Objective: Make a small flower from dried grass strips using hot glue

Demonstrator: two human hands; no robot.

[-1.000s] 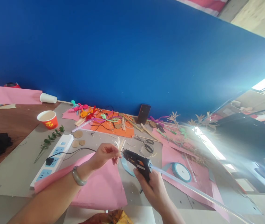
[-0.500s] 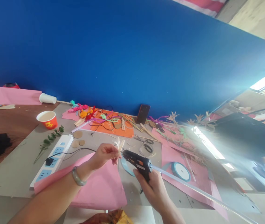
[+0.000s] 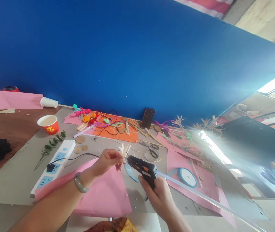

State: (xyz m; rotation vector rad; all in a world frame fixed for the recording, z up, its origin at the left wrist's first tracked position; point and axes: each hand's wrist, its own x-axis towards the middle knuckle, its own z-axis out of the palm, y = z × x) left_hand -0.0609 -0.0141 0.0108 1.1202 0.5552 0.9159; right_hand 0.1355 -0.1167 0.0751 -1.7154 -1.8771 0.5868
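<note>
Between the pinched fingertips of my left hand (image 3: 110,159) is a small pale flower (image 3: 124,150) with thin, spread petals. My right hand (image 3: 158,193) is wrapped round the grip of a black hot glue gun (image 3: 142,167). Its nozzle points left, right beside the base of the flower; whether they touch I cannot tell. A long clear glue stick (image 3: 205,198) sticks out of the gun's back towards the lower right. Under my left forearm lies a sheet of pink paper (image 3: 103,199).
A white power strip (image 3: 57,161) with a black plug lies at left, near a leafy sprig (image 3: 52,143) and a red paper cup (image 3: 48,124). Scissors (image 3: 152,149), a ribbon spool (image 3: 187,177) and a propped phone (image 3: 148,118) sit beyond and right. A blue wall (image 3: 127,58) rises behind.
Almost nothing differs. Both hands keep the flower and the glue gun in the same place, while the whole view has shifted very slightly.
</note>
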